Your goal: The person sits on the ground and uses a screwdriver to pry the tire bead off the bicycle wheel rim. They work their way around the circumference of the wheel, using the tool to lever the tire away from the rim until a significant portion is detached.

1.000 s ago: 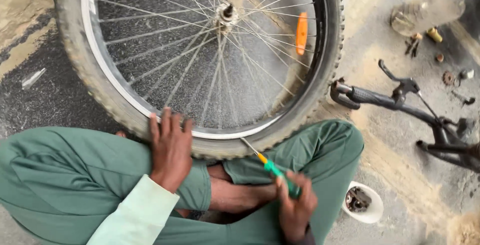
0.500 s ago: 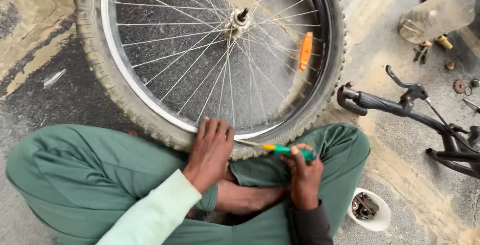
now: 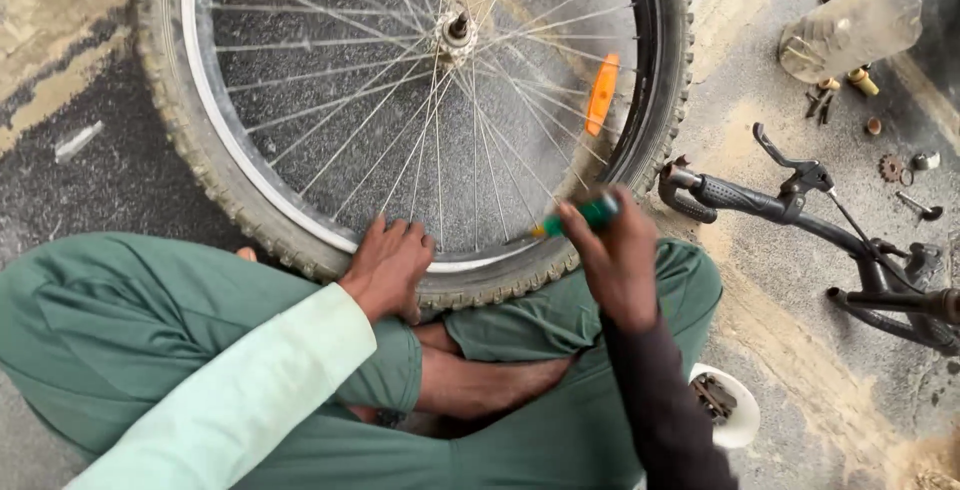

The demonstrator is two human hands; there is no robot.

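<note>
A spoked bicycle wheel (image 3: 200, 150) with a knobby tyre lies flat on the ground, its near edge resting over my crossed legs in green trousers. My left hand (image 3: 388, 268) presses on the tyre and rim at the near edge, fingers spread. Just to the right, my right hand (image 3: 618, 260) grips a green-handled screwdriver (image 3: 578, 218); its yellow collar points left toward the rim, and the tip is hidden at the tyre's edge. An orange reflector (image 3: 602, 94) sits among the spokes.
Black bicycle handlebars (image 3: 790, 202) with a brake lever lie on the ground to the right. A clear plastic bottle (image 3: 850, 28) and small loose parts lie at the far right. A white bowl (image 3: 735, 410) of small metal parts stands by my right knee.
My right hand has lifted and turned the screwdriver from pointing up-left near my lap to lying across the tyre's edge. My left hand stays on the rim. The view has shifted right.
</note>
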